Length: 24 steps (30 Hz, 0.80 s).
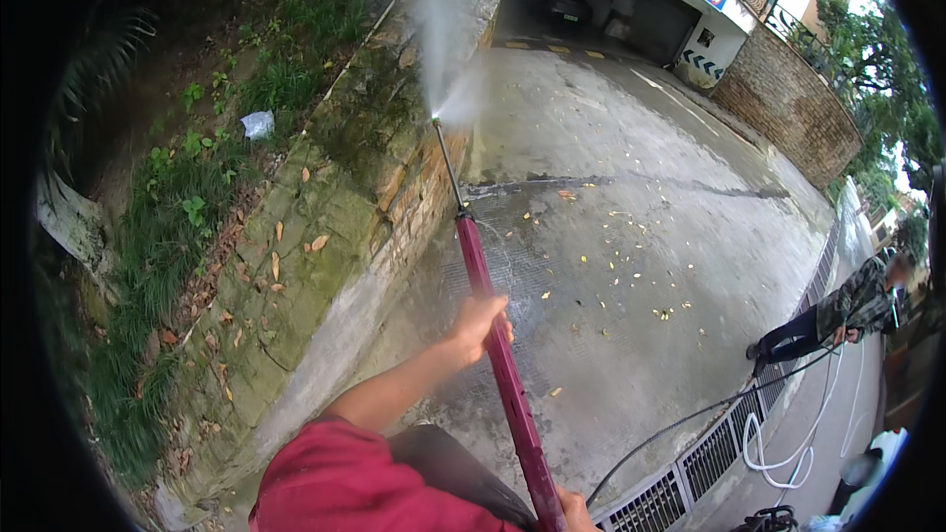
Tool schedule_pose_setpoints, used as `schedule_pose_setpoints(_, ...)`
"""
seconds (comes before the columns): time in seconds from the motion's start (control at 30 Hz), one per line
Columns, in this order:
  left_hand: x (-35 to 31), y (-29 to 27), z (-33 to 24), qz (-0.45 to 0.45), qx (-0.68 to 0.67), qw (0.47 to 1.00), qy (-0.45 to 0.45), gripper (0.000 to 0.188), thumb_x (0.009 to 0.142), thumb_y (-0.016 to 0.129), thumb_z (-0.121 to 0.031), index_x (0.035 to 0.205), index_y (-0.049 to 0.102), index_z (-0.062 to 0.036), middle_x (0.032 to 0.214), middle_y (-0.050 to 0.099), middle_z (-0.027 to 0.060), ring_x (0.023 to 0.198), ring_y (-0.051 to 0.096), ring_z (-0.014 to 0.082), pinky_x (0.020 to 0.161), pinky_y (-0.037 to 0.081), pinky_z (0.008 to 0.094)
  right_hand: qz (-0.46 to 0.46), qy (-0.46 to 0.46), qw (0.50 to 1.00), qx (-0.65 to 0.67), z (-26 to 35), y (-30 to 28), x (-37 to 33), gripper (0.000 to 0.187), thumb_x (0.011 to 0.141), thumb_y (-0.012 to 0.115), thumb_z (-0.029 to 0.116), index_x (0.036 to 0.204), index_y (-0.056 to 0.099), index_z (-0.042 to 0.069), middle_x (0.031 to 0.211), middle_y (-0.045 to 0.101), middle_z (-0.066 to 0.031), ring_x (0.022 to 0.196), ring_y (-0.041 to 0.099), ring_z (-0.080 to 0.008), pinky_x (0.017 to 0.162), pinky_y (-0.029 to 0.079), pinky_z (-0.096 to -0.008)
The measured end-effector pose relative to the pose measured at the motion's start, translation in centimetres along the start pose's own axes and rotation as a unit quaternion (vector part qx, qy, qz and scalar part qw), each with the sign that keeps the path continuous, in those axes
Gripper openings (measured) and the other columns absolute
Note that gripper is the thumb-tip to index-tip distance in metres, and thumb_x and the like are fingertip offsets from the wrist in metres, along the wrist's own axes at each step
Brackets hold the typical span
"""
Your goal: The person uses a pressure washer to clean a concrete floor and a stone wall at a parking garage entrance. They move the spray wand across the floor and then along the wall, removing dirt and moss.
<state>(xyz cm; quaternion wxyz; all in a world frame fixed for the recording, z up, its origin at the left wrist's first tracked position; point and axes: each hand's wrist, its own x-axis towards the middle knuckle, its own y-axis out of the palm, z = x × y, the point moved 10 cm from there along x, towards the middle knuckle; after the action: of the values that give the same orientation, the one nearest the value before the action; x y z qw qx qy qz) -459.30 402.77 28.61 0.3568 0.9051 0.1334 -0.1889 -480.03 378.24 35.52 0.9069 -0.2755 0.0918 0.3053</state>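
A long dark-red pressure washer lance [505, 374] runs slantwise up from the lower edge. My left hand [479, 327] is wrapped round its middle. At the lower edge my right hand [574, 510] grips the rear end, partly cut off by the picture's rim. From the thin metal nozzle tube [449, 163] a white water spray [443, 30] fans upward and to the right. The spray meets the top and face of a mossy stone wall [394, 138] on the left, which looks wet near the nozzle.
A black hose [680, 421] trails right to a person in a camouflage jacket [855, 298], beside white hose loops [788, 468]. A metal drain grate [690, 465] crosses the concrete ramp [631, 266], scattered with leaves. Ahead lies a garage entrance [591, 10]. A plastic scrap [258, 125] lies on the grass.
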Motion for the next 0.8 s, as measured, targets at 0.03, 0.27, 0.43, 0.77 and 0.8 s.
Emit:
schedule_pose_setpoints(0.03,-1.3,0.3,1.5,-0.008,-0.016,1.000,-0.005,0.018,0.088,0.063,-0.017,0.083,0.053,-0.0029,0.066,0.054,0.0073,0.054,0.059,0.0205,0.048,0.054,0.0381,0.004,0.007,1.000,-0.001,-0.7,-0.2,-1.6,0.034,0.075,0.068,0.011,0.107,0.059,0.003,0.078,0.066,-0.0211,0.074,0.068,-0.0337,0.069,0.052,-0.0395)
schedule_pose_setpoints(0.27,-7.1,2.5,5.8,-0.008,-0.008,1.000,0.009,0.020,0.086,0.065,-0.017,0.080,0.053,-0.0030,0.064,0.054,0.0070,0.052,0.059,0.0207,0.047,0.053,0.0385,0.025,0.010,0.999,-0.018,-2.9,-1.0,-8.7,0.034,0.075,0.067,0.010,0.107,0.059,0.002,0.078,0.066,-0.0209,0.073,0.068,-0.0328,0.068,0.052,-0.0389)
schedule_pose_setpoints(0.43,-4.3,3.5,2.3,0.005,0.038,0.998,0.039,0.021,0.087,0.064,-0.020,0.079,0.054,-0.0029,0.064,0.055,0.0086,0.054,0.059,0.0208,0.048,0.053,0.0386,-0.020,-0.018,1.000,-0.013,-1.6,-0.7,-6.8,0.033,0.067,0.067,0.006,0.098,0.057,0.002,0.070,0.060,-0.0127,0.065,0.059,-0.0201,0.063,0.049,-0.0354)
schedule_pose_setpoints(0.77,-2.7,1.2,-1.2,0.017,0.055,0.998,0.027,0.021,0.086,0.066,-0.019,0.083,0.054,-0.0027,0.067,0.055,0.0068,0.054,0.059,0.0196,0.048,0.053,0.0377,-0.040,-0.020,0.999,0.010,1.2,3.4,-3.4,0.026,0.078,0.065,0.008,0.102,0.062,0.000,0.077,0.065,-0.0158,0.072,0.063,-0.0194,0.069,0.050,-0.0360)
schedule_pose_setpoints(0.8,-3.1,0.7,-1.3,0.026,0.045,0.998,0.033,0.021,0.087,0.066,-0.019,0.081,0.054,-0.0022,0.066,0.055,0.0073,0.053,0.059,0.0199,0.048,0.053,0.0380,-0.041,-0.023,0.999,0.010,1.3,3.8,-3.5,0.026,0.077,0.065,0.007,0.102,0.062,0.000,0.076,0.065,-0.0154,0.070,0.063,-0.0191,0.068,0.050,-0.0361)
